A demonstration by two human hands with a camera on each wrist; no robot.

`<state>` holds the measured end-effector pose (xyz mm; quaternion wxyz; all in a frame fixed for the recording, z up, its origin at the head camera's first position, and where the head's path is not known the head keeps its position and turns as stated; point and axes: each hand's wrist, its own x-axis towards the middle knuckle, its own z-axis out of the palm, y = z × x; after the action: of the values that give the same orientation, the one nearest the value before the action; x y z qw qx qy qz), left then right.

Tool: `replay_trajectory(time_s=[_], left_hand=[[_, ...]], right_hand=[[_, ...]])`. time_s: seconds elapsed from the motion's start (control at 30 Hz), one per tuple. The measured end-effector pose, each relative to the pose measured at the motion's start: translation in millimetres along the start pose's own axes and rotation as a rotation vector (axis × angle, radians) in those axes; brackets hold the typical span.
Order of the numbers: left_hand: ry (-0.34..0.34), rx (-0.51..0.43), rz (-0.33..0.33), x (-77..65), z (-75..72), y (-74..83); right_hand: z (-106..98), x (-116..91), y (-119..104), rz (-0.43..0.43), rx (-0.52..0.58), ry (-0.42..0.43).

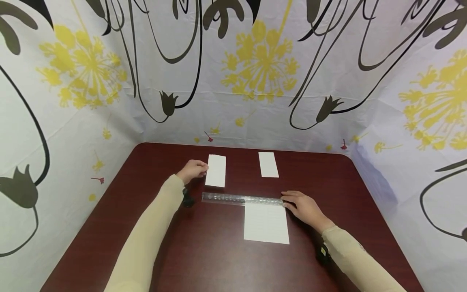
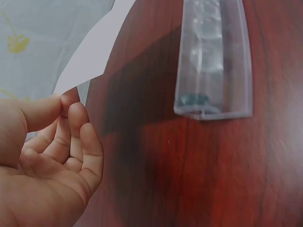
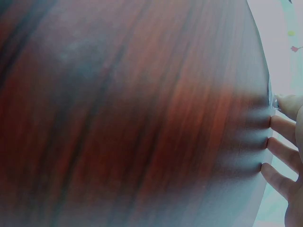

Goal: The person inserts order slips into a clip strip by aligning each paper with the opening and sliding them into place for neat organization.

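Note:
In the head view my left hand pinches the left edge of a white paper strip between thumb and fingertips. The left wrist view has the paper tilted up off the table, its shadow below. Across the middle of the table lies a clear plastic ruler, its near end large in the left wrist view. The ruler covers the top edge of a white paper sheet. At the ruler's right end my right hand grips it between thumb and forefinger, other fingertips on the table.
A second white paper strip lies flat near the table's back edge. The dark red wooden table has rounded back corners. Behind and beside it hangs a white cloth printed with flowers.

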<state>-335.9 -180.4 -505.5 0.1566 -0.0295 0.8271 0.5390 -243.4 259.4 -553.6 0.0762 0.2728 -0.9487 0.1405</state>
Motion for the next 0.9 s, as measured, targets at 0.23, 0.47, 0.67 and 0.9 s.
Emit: replay_trajectory(time_s=[0.23, 0.47, 0.67, 0.9], left_hand=[[-0.040, -0.041, 0.009, -14.0, -14.7, -17.2], [-0.015, 0.007, 0.034, -31.2, -27.8, -28.4], [0.007, 0.070, 0.023, -41.1, -36.8, -40.6], [0.034, 0.073, 0.020, -49.8, -48.1, -47.5]], right_hand=[[1, -1, 0, -0.002, 0.003, 0.003], [0, -1, 1, -0.001, 0.002, 0.002], [-1, 0, 0, -0.008, 0.008, 0.015], [-1, 0, -1, -0.004, 0.012, 0.013]])
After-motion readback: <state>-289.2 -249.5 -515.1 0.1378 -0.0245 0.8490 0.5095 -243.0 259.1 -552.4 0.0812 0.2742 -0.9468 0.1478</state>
